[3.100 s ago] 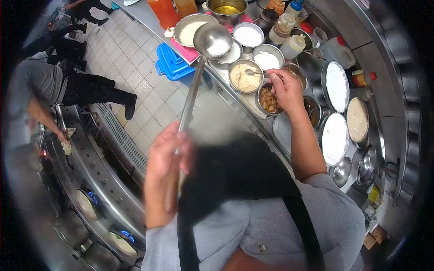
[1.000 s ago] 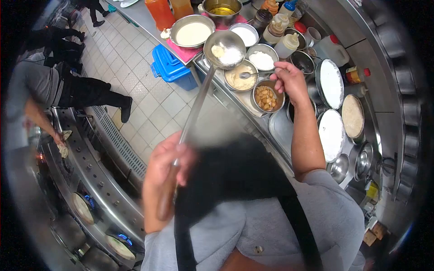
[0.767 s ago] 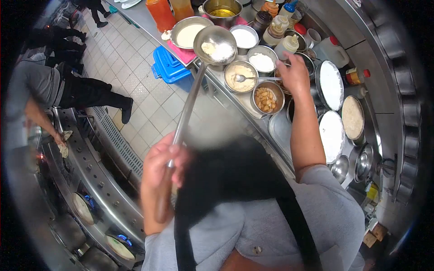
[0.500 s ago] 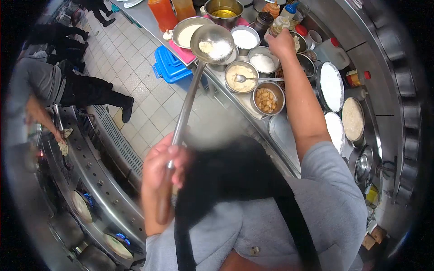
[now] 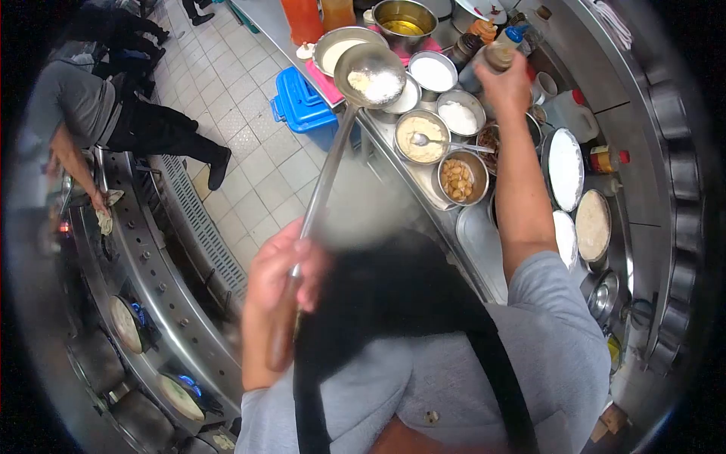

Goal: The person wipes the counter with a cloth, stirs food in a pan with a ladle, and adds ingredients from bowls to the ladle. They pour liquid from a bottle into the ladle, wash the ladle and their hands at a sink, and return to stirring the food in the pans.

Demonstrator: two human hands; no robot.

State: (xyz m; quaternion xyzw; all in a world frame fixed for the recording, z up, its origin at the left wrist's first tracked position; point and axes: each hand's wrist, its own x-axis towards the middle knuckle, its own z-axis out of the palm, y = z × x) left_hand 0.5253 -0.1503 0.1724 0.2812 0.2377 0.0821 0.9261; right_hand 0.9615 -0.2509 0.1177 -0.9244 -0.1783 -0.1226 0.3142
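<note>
Ladle (image 5: 330, 166) slants up & away from the person's body, raised, its bowl overlapping the near side of a steel pan (image 5: 355, 32) of cream-coloured liquid (gap betw. the two: can't judge). In the ladle bowl: one pale-yellow heap and one white, both powdery, side by side & touching.

L hand (image 5: 283, 265): fingers curled round the handle, closed on it, approx. where metal meets the brown grip; slight blur. R hand (image 5: 508, 87): arm stretched to the back of the counter, fingers bent round a bottle (image 5: 499, 54) w/ a brownish top; closed on it, most of its body hidden by the hand. Blue-capped bottle (image 5: 516, 33) stands just beyond.

Betw. the hands, on the counter: bowl of pale-yellow powder (image 5: 398, 142) w/ a spoon (image 5: 454, 144) resting in it, its handle sticking out over the rim to the right. Next to that, bowl of white powder (image 5: 463, 97); just below, bowl of brown chunks (image 5: 479, 168). Lidded blue bin (image 5: 302, 98) on the floor, near the counter edge.

Far left, a co-worker's hand (image 5: 98, 203) has a cloth (image 5: 106, 221) at the stove; two pans there, blue flame beside each.
</note>
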